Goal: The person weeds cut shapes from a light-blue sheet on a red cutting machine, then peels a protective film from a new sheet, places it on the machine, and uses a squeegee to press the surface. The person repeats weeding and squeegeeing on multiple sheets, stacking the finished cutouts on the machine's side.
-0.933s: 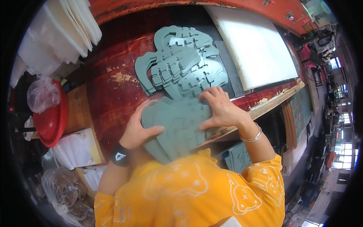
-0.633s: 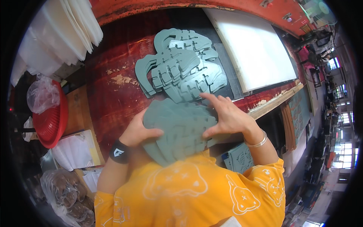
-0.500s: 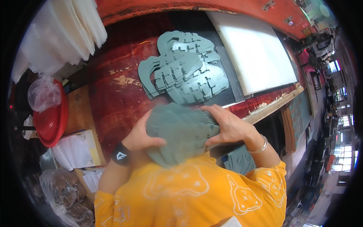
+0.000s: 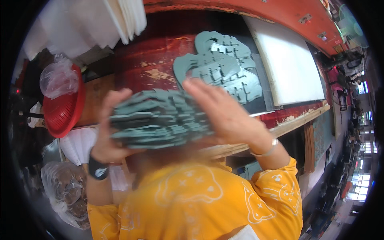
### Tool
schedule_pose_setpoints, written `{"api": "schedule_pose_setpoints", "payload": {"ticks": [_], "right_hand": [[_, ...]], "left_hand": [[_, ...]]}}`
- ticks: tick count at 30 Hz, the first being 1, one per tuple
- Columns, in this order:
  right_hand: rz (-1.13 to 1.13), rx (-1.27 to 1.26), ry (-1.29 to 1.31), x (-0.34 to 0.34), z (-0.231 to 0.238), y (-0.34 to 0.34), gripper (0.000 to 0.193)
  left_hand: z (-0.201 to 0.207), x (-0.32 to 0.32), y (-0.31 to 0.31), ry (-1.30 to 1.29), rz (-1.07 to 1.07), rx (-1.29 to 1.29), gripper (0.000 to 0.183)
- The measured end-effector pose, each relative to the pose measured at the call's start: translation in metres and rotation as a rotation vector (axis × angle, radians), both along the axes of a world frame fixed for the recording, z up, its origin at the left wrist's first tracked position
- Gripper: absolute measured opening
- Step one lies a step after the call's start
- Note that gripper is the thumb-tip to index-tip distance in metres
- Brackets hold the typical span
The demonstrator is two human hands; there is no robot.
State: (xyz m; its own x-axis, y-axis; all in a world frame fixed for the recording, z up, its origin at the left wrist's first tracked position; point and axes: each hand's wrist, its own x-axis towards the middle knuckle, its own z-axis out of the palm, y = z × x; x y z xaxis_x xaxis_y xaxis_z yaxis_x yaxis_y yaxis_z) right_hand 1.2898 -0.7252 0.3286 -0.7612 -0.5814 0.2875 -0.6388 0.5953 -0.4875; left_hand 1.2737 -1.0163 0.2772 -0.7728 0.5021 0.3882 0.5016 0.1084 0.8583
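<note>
as both hands (image 4: pixel 105 132) (image 4: pixel 226 114) clamp — grey cutout stack (image 4: pixel 160 119) between

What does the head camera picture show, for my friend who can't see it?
Two bare hands, the left hand and the right hand, hold a thick stack of grey-green flat cut-out pieces between them, lifted close to the camera. Beyond lie more grey-green pieces on a worn red table, with a red basket at the left.

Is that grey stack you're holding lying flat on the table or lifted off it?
Lifted. The stack of grey cut pieces is pressed between the left hand and right hand, raised above the red table.
</note>
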Motion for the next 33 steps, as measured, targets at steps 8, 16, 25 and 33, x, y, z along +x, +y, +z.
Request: {"api": "schedule_pose_setpoints", "payload": {"ticks": [8, 16, 25, 33], "right_hand": [[-0.051, 0.062, -0.129, -0.014, -0.029, -0.016, 0.078], [-0.074, 0.259, -0.118, 0.003, -0.052, -0.037, 0.101], [-0.011, 0.276, -0.163, 0.032, -0.07, -0.029, 0.087], [-0.233, -0.055, 0.318, -0.07, 0.005, 0.021, 0.047]], "left_hand": [[-0.007, -0.011, -0.023, 0.301, 0.104, -0.263, 0.06], [-0.049, 0.027, -0.017, 0.298, 0.008, -0.534, 0.103], [0.0, 0.015, 0.002, 0.253, -0.148, -0.71, 0.089], [-0.048, -0.02, 0.03, 0.139, -0.071, -0.867, 0.089]]}}
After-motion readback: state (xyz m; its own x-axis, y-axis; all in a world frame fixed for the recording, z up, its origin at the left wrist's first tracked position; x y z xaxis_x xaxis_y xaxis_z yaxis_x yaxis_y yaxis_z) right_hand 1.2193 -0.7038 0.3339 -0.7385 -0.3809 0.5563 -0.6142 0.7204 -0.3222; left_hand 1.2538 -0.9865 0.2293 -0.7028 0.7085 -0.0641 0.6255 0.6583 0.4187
